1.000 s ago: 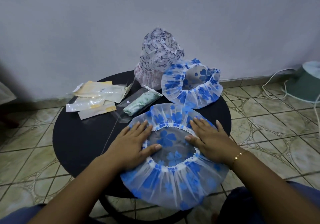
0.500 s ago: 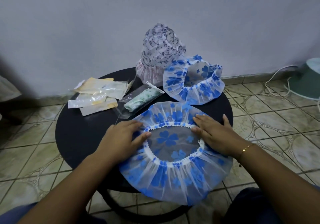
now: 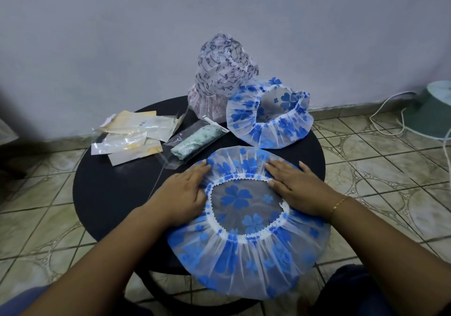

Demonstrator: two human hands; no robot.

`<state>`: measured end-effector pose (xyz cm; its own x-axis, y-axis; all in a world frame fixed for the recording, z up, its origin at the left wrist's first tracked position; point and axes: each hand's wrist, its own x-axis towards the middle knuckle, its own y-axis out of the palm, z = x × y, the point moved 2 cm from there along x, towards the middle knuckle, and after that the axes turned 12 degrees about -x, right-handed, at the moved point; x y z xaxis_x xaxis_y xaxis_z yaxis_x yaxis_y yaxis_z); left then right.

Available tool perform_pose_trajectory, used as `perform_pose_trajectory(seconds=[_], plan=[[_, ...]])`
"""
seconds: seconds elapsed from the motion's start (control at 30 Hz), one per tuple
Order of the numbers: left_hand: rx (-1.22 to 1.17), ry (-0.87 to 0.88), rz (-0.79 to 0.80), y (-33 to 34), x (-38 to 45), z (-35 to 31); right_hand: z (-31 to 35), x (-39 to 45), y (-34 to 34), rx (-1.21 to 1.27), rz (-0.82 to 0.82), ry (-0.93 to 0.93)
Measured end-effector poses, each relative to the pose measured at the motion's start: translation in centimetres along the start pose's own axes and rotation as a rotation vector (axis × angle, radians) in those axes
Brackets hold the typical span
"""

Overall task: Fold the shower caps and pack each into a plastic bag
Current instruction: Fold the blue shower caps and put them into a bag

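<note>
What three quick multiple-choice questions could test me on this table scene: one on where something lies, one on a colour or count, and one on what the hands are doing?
1. Where does the packed green cap in its clear bag lie?
A. On the floor
B. On the round table, between the stack of flat packets and the blue-flowered caps
C. Under the tall patterned cap

2. How many blue-flowered caps are on the table?
A. One
B. Two
C. Four

3. What are the hands doing?
A. Both lie flat on the near blue cap
B. Both hold a bag
C. One hangs off the table

Answers: 1 B, the bag lies on the dark tabletop right of the packets. 2 B, one under the hands and the far blue cap behind it. 3 A, the left hand and right hand press its sides with straight fingers.
</note>
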<state>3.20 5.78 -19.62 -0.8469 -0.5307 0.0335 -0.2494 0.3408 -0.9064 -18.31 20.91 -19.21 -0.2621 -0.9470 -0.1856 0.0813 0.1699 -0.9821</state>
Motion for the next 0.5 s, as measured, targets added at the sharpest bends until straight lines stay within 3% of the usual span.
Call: perform_pose_trajectory(seconds=[0.23, 0.33, 0.5], plan=[[0.161, -0.239, 0.028, 0.0, 0.0, 1.6, 0.0, 0.0, 0.0, 0.014, 0.003, 0.034], [0.108, -0.198, -0.017, 0.2, -0.5, 1.7, -0.2, -0.2, -0.3, 0.166, -0.089, 0.019], [-0.042, 0.075, -0.325, -2.1, -2.3, 1.1, -1.7, -1.8, -1.6, 0.332, -0.439, 0.006]])
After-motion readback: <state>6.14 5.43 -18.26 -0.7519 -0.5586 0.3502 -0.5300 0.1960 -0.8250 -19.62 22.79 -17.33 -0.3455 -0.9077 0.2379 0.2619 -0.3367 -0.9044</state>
